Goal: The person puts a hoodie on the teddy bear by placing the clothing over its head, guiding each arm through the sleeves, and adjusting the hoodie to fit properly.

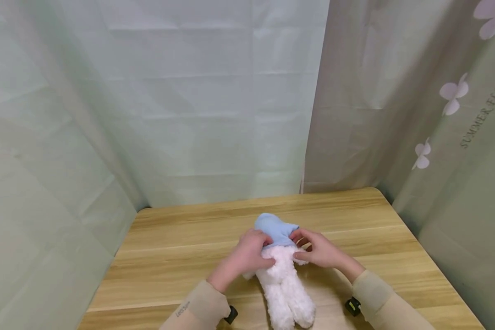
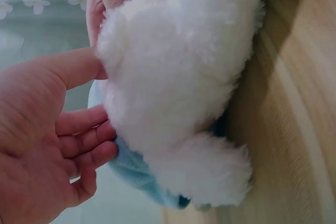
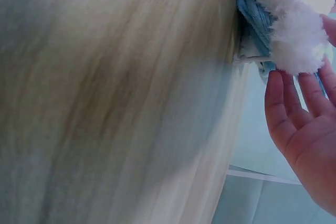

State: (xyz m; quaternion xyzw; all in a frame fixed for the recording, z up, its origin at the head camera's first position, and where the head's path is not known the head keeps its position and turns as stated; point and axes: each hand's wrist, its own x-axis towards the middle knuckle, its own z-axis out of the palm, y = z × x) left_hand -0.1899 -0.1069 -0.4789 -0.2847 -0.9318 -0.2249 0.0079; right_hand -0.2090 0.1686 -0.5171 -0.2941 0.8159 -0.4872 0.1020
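Observation:
A fluffy white plush toy [image 1: 286, 295] lies on the table, its legs toward the near edge. Light blue cloth [image 1: 274, 228] covers its head end, so the head is hidden. My left hand [image 1: 249, 251] is at the toy's left side. In the left wrist view its thumb touches the white fur [image 2: 173, 66], and the loosely bent fingers touch the edge of the blue cloth. On the other side is my right hand [image 1: 319, 250], thumb by the toy's arm and fingertips at the cloth. In the right wrist view those fingertips are partly hidden behind the fur.
The wood-grain table [image 1: 181, 261] has its far edge close to pale green curtains [image 1: 198, 114]. A flower-printed curtain [image 1: 462, 192] hangs at the right. Small black devices sit by the left cuff [image 1: 231, 315] and right cuff [image 1: 352, 306].

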